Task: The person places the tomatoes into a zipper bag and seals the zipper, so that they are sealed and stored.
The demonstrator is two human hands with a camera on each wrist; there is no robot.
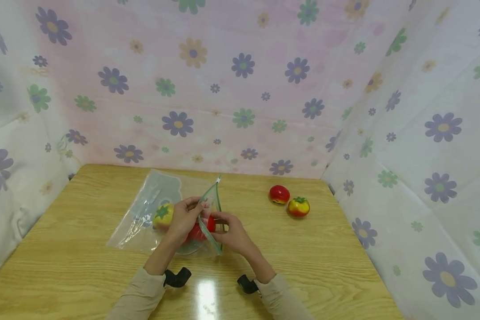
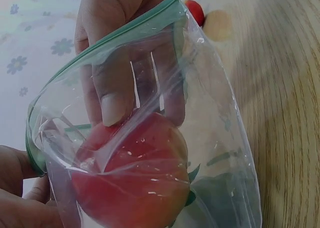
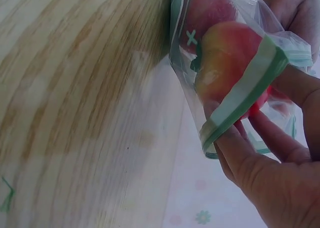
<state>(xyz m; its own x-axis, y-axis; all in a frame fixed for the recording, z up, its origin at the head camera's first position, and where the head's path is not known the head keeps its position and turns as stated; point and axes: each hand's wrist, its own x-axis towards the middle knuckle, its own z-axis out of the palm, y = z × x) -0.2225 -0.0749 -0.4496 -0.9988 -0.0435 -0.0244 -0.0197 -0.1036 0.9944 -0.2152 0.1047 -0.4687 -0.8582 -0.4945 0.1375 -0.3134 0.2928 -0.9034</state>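
Observation:
A clear zip bag (image 1: 133, 224) with a green closure lies on the table, its mouth held up toward the right. My left hand (image 1: 183, 218) pinches the bag's edge beside the mouth. My right hand (image 1: 236, 233) reaches into the opening, thumb and fingers round a red toy tomato (image 2: 140, 173) with green leaves. That tomato sits just inside the mouth, seen through the plastic in both wrist views. A yellowish tomato (image 1: 163, 217) with a green top lies deeper in the bag. Another reddish one (image 3: 207, 12) shows behind the held tomato in the right wrist view.
On the wooden table (image 1: 304, 258), right of the bag, a red toy fruit (image 1: 279, 194) lies next to a yellow-red tomato (image 1: 298, 207). Flower-patterned cloth (image 1: 224, 98) stands behind and at both sides. Black wrist mounts (image 1: 178, 278) jut from both sleeves.

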